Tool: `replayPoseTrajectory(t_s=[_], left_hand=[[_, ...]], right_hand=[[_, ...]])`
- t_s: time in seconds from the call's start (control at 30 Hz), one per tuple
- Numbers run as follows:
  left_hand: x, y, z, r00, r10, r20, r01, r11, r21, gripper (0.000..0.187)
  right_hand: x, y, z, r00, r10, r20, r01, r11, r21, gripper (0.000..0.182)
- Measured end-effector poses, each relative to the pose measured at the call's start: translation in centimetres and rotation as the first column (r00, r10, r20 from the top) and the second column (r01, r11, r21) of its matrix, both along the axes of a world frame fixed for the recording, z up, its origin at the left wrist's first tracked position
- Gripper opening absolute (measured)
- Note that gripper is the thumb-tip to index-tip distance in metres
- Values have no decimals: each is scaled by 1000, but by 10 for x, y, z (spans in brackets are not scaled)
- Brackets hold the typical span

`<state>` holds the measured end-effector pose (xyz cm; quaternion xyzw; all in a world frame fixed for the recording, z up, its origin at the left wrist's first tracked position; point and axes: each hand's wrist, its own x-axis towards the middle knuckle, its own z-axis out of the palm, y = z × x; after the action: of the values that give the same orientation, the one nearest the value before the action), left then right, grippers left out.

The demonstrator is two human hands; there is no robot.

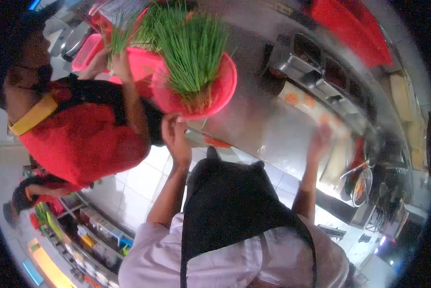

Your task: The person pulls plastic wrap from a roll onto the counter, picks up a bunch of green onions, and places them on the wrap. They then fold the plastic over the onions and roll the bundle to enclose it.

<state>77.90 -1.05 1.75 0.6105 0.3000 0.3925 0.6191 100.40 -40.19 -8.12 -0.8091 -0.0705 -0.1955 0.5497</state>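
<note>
My left hand is at the near rim of a round pink basin, its fingers curled against the edge. A big bunch of long green chives or spring onions stands in the basin, pale root ends down. Out over the steel counter to the right is my right hand, smeared by motion. Its fingers cannot be made out, nor whether it holds anything. Close by it lies a pale strip with orange patterns.
At the left, a person in a red top holds a small green bunch over another pink container. Steel food pans line the counter's far side. A strainer with a handle is at the right. White floor tiles show below.
</note>
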Motion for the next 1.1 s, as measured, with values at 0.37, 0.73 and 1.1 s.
replayPoseTrajectory(t_s=[0.37, 0.73, 1.1], left_hand=[[97, 112, -93, 978, -80, 191, 179, 787, -590, 30], [162, 149, -209, 907, -292, 304, 407, 793, -454, 55], [165, 162, -161, 915, -403, 25, 385, 850, -360, 48]], right_hand=[[-60, 347, 151, 252, 812, -527, -610, 556, 564, 53], [26, 429, -41, 238, 860, -451, -814, 430, 390, 61], [29, 456, -69, 202, 775, -598, -943, 319, 95, 48]])
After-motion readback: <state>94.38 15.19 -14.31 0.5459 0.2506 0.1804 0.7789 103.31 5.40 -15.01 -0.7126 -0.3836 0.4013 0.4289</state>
